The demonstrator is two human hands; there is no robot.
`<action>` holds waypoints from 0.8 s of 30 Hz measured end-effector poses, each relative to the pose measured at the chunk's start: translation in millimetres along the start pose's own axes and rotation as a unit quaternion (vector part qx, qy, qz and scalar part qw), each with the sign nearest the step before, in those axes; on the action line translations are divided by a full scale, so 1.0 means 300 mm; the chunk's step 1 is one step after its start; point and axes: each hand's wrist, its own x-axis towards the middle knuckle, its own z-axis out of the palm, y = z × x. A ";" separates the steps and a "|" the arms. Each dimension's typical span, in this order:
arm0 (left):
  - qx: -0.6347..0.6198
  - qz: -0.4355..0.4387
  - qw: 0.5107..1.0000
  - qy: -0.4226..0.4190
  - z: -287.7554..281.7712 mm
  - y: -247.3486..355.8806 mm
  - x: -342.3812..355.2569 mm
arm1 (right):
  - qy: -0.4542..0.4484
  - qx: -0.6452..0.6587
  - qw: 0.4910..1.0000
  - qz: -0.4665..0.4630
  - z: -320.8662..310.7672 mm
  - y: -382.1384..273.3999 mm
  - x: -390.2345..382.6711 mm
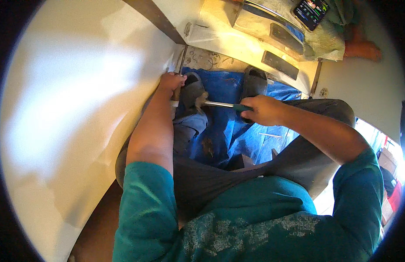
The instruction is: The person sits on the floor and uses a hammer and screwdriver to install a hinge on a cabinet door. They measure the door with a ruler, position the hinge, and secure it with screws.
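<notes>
My left hand (172,83) grips an upright brown piece (176,94), narrow with a pale lower end, at the inner edge of the white left panel (71,100); exactly what it is I cannot make out. My right hand (259,109) is closed on the green grip of a hammer (220,104). Its metal shaft points left, with the head near that brown piece, over my left sandal and leg.
Blue sheeting (220,139) lies between my bent legs. Ahead is a pale ledge (254,43) with dark blocks and a phone (310,13). Another person's bare foot (363,50) is at upper right, beside a white right panel (368,87).
</notes>
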 end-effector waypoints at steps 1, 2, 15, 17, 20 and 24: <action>-0.008 0.003 1.000 -0.005 0.002 0.001 0.001 | -0.013 -0.016 1.000 -0.007 0.024 -0.015 0.041; -0.016 0.007 1.000 -0.010 0.002 0.003 0.004 | -0.027 -0.032 0.999 -0.014 0.047 -0.028 0.079; 0.001 -0.004 1.000 0.022 0.014 0.026 -0.022 | -0.068 -0.046 0.994 -0.075 0.321 -0.068 0.439; -0.019 0.001 1.000 0.018 0.024 0.041 -0.036 | -0.049 -0.031 0.996 -0.064 0.348 -0.088 0.445; 0.009 -0.001 1.000 0.018 -0.004 0.013 -0.013 | -0.014 -0.030 0.996 -0.082 0.399 -0.086 0.470; 0.078 -0.051 0.995 0.035 0.031 0.112 -0.079 | 0.003 -0.040 0.994 -0.103 0.401 -0.017 0.475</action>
